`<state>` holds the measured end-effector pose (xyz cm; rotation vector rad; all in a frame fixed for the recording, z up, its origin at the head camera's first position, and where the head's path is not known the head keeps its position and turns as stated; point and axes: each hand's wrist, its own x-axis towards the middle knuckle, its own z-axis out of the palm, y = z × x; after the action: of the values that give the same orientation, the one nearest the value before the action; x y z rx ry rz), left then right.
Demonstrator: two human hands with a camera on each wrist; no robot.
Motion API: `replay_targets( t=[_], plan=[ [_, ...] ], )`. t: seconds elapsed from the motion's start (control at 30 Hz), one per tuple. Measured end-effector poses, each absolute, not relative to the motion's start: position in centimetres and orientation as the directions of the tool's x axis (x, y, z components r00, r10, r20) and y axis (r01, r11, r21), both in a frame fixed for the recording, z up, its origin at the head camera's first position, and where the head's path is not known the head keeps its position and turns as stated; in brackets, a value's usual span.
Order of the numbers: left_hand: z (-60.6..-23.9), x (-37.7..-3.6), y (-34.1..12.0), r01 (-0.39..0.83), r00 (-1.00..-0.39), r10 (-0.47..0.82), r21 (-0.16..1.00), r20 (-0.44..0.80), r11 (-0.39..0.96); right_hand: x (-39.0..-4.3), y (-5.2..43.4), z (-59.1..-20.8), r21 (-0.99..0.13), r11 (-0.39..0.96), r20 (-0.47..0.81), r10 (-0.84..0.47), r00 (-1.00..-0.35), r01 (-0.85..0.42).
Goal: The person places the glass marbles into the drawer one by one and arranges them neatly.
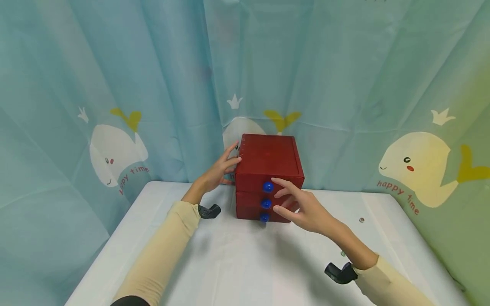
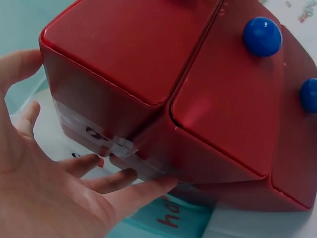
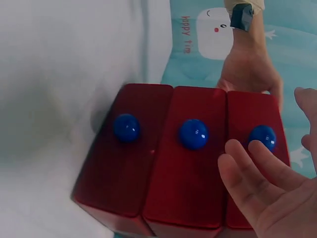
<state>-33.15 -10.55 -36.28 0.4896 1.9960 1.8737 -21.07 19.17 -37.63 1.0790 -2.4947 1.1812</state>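
One right hand [image 1: 305, 209] hangs before the red chest [image 1: 268, 155], its grip wide, thumb and fingers apart, holding nothing. To its right on the white surface [image 1: 237, 263] lie small round pieces [image 1: 361, 219], too small to identify. Just left of the gap between thumb and forefinger sits the top knob [image 1: 268, 187]; whether skin meets it, I cannot tell. That hand is the nearer one to all the knobs: the middle knob [image 1: 266, 203] and bottom knob [image 1: 264, 217] line up below. Behind them are three stacked drawers [image 1: 248, 183], fronts longer sideways than tall; all look closed, so any contents are hidden. Along the chest's left side is the left hand [image 1: 216, 173], fingers spread, its grip likewise wide and empty. Furthest back hangs a blue curtain [image 1: 260, 55] with whales.
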Motion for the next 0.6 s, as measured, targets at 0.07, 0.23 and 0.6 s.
replay_targets(
  t=[0.07,0.23,0.6],
  plan=[
    [-36.4,-33.3,-10.4,-0.003,-0.874,0.485,0.999,-0.029,0.054,-21.4,18.9,-38.0,-0.639,0.413,0.407,-0.534,-0.741,-0.649],
    [-36.7,-33.5,-10.2,-0.035,-0.864,0.5,0.998,-0.055,0.049,-21.8,18.5,-38.5,-0.71,0.386,0.357,-0.524,-0.773,-0.589],
    [-36.5,-33.9,-10.1,-0.044,-0.848,0.525,0.998,-0.066,0.055,-22.7,17.9,-38.5,-0.816,0.325,0.28,-0.501,-0.819,-0.478]
  ],
)
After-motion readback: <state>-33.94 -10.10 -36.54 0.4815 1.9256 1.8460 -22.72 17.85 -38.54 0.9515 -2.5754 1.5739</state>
